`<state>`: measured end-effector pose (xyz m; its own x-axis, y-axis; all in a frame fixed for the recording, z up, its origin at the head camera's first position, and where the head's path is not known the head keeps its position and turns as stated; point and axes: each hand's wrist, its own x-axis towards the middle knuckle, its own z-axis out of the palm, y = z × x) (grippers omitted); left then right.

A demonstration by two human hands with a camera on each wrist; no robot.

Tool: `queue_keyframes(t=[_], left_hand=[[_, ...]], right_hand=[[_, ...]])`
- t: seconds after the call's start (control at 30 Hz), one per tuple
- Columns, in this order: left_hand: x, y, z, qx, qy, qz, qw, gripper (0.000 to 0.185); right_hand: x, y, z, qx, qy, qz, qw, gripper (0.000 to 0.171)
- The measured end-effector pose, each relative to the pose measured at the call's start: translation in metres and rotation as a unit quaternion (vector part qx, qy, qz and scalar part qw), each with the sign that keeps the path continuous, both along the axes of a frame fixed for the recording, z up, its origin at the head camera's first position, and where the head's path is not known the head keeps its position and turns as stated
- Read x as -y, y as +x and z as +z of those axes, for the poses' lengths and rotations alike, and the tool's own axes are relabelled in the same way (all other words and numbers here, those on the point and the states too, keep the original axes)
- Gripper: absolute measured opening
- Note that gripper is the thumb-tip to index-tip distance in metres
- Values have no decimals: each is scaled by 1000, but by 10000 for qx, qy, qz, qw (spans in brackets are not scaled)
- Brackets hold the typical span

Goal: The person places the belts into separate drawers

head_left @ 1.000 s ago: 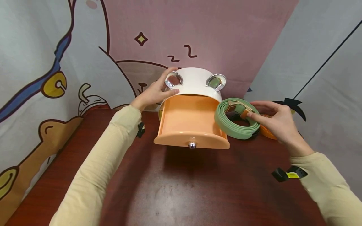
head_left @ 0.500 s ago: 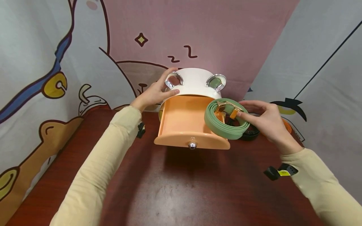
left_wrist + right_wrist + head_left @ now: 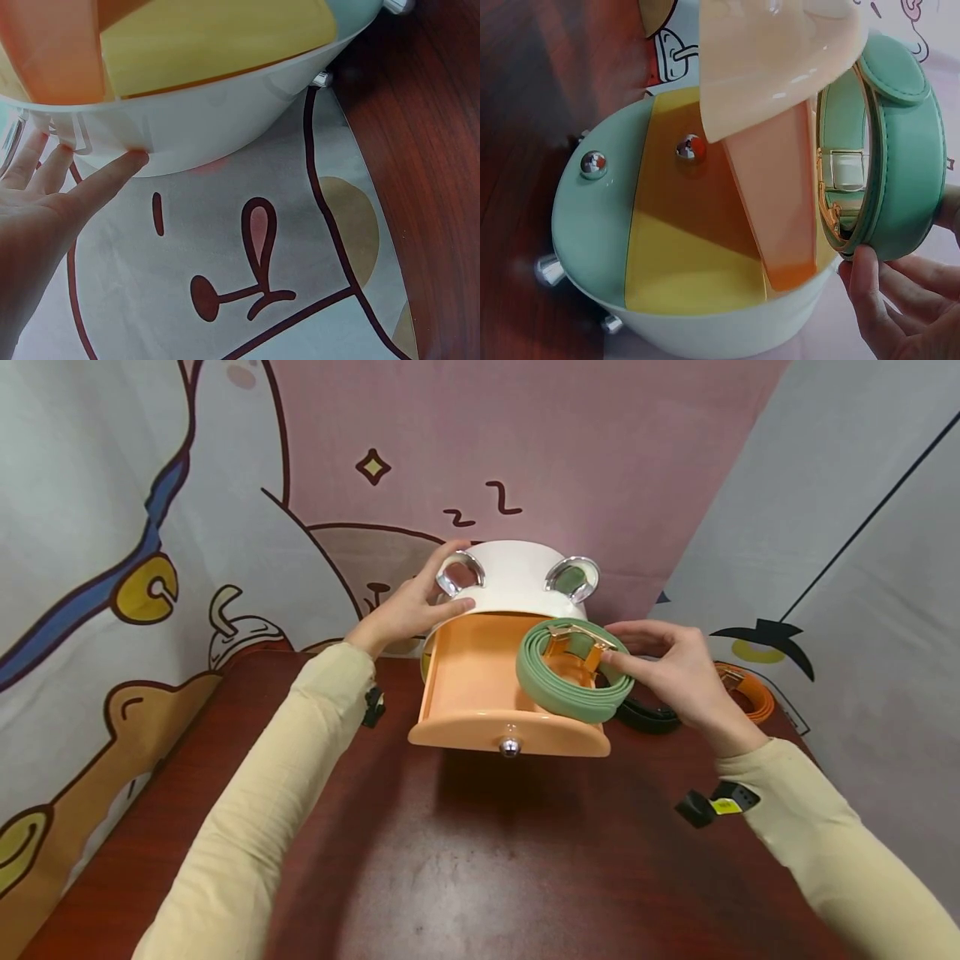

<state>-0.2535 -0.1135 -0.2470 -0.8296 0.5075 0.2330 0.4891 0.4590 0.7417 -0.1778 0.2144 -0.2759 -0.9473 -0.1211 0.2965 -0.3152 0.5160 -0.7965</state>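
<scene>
A round white drawer box (image 3: 517,578) with silver ear-shaped handles stands at the back of the wooden table; its orange top drawer (image 3: 480,681) is pulled out. My left hand (image 3: 420,602) rests with straight fingers on the box's white top (image 3: 217,124) beside the left ear. My right hand (image 3: 660,672) pinches a coiled green belt (image 3: 570,683) with a gold buckle and holds it over the right side of the drawer. In the right wrist view the green belt (image 3: 904,150) hangs beside the drawer's side wall (image 3: 780,202), with fingertips (image 3: 870,277) under it.
A coiled black belt (image 3: 647,717) and an orange belt (image 3: 746,692) lie on the table to the right of the box. Cartoon-printed cloth (image 3: 135,527) hangs behind and to the left, grey cloth to the right. The dark wooden tabletop (image 3: 480,860) stretches toward me.
My right hand has carried the green belt leftward from beside the box to above the open drawer. The left hand has stayed on the box top.
</scene>
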Motion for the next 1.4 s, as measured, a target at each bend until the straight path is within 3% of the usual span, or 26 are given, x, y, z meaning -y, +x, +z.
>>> queue_keyframes(t=[0.37,0.6,0.67,1.2,1.4], left_hand=[[0,-3,-2,-10,2,-27,10000,72],[4,-33,-25,-37,96,-79,9999,77],[5,-35,-27,-82,87,-98,9999,77],[7,-35,-28,-159,70,-153,9997,77],[8,-36,-28,-202,87,-154,9996,76]], right_hand=[[17,-10,-1,111,-165,237,9995,39],[30,-16,-3,222,-189,164,9994,37],[33,-16,-2,229,-122,151,9995,37],[61,-28,-10,-477,608,40,9970,25],[72,-33,-14,-971,845,-99,9916,19]])
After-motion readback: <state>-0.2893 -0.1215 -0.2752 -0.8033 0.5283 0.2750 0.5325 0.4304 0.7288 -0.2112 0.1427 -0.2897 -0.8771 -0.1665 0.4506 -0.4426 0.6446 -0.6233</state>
